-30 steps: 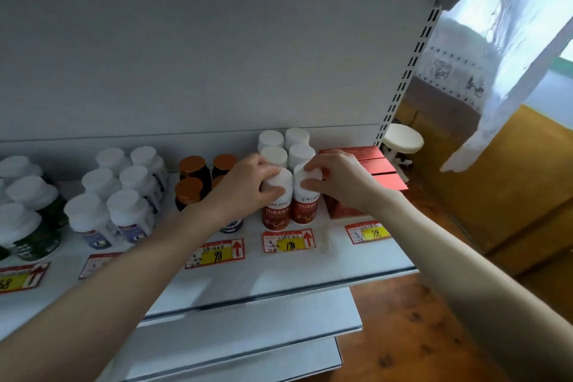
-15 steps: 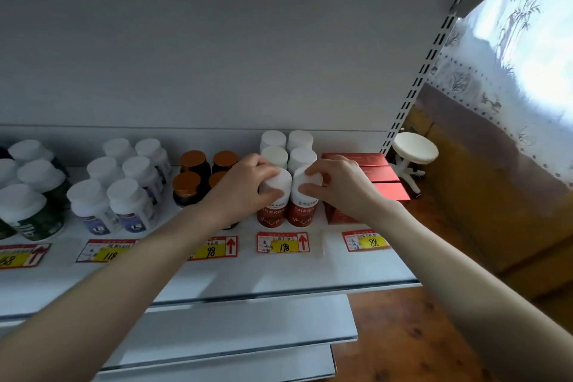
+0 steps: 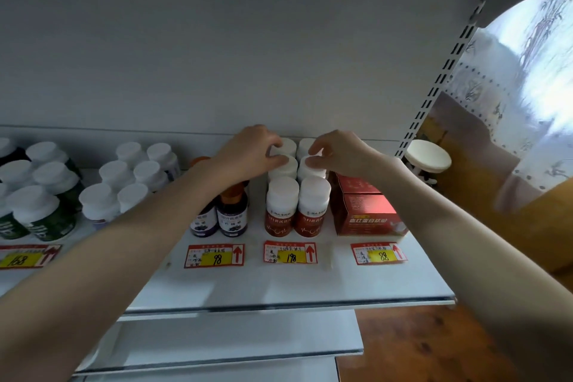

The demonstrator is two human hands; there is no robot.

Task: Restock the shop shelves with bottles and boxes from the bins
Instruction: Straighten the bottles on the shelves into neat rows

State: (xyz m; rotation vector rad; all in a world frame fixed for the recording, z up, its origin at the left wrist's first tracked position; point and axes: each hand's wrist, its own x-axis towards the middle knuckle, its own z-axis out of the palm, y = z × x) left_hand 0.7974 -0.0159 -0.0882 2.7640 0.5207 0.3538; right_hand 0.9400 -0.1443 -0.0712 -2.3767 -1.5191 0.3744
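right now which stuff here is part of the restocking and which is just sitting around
In the job: left hand, right hand, the red-label bottles they grip, shelf.
Just about: white stool, curtain, price tags, green-label bottles.

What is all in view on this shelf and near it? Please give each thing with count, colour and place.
red-label bottles: six, white caps, two columns at mid-shelf.
dark bottles: two labels seen, orange caps, left of those; others hidden.
white bottles: six, white, further left.
green bottles: several, white caps, left edge, cut off.
red boxes: at least two, red, right of the red-label bottles.
price tags: four, red and yellow, shelf front.
shelf: one, white.
stool: one, white, beyond the shelf's right end.
left grip: one hand, fingers curled on left-column caps.
right grip: one hand, pinching a second-row cap.
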